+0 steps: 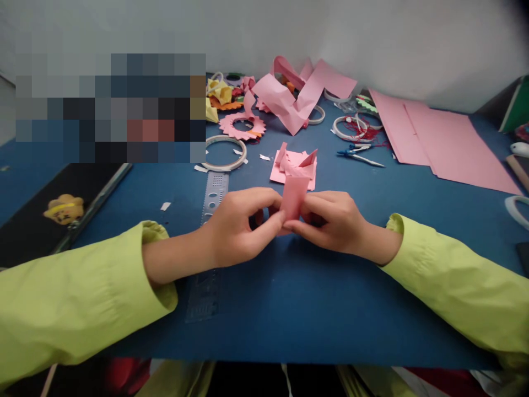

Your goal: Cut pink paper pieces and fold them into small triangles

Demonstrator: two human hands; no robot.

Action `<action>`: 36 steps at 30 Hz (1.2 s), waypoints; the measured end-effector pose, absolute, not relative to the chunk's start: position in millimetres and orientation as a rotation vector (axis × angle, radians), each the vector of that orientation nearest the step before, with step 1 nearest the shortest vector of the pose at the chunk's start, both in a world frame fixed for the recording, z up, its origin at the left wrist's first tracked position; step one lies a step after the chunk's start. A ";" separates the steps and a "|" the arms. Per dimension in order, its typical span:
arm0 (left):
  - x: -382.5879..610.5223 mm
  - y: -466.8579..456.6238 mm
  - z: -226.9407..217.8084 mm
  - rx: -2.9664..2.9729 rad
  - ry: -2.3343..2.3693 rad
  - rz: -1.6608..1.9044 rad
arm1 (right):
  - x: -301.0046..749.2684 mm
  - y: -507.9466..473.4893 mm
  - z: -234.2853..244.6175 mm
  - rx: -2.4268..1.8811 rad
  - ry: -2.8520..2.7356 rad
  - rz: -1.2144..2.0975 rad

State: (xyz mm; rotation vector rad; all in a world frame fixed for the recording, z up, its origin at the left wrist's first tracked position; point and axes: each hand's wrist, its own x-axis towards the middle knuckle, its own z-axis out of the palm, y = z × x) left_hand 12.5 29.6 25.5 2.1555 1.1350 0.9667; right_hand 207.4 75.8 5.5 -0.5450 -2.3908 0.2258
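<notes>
My left hand [237, 226] and my right hand [330, 220] meet at the middle of the blue table [289, 298], both in lime-green sleeves. Together they pinch a small folded piece of pink paper [294, 196] that stands up between my fingertips. Just behind it lies a small pile of folded pink paper pieces [295, 162]. A clear plastic ruler [209, 242] runs under my left wrist.
Large pink sheets [438, 138] lie at the right, crumpled pink offcuts [295, 91] and a pink paper ring flower [242, 124] at the back. A tape ring [225, 153], a compass [357, 154], white hoops [349, 127] and a black board [49, 215] at the left surround me.
</notes>
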 end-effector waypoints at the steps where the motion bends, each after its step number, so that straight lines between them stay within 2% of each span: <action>1: 12.0 29.6 25.9 2.161 1.046 0.918 | 207.9 76.3 6.3 -0.518 -2.435 0.257; 5: 10.9 29.6 26.1 2.180 0.883 0.814 | 209.0 78.4 8.7 -0.374 -2.552 0.355; 20: 10.7 30.2 24.0 2.167 0.902 0.910 | 209.3 76.8 13.5 -0.255 -2.568 0.405; 28: 13.6 31.6 19.5 1.945 1.134 1.161 | 207.5 77.2 9.9 -0.313 -2.562 0.198; 36: 12.0 38.0 26.4 1.817 1.119 1.055 | 208.5 75.8 6.0 -0.339 -2.499 0.235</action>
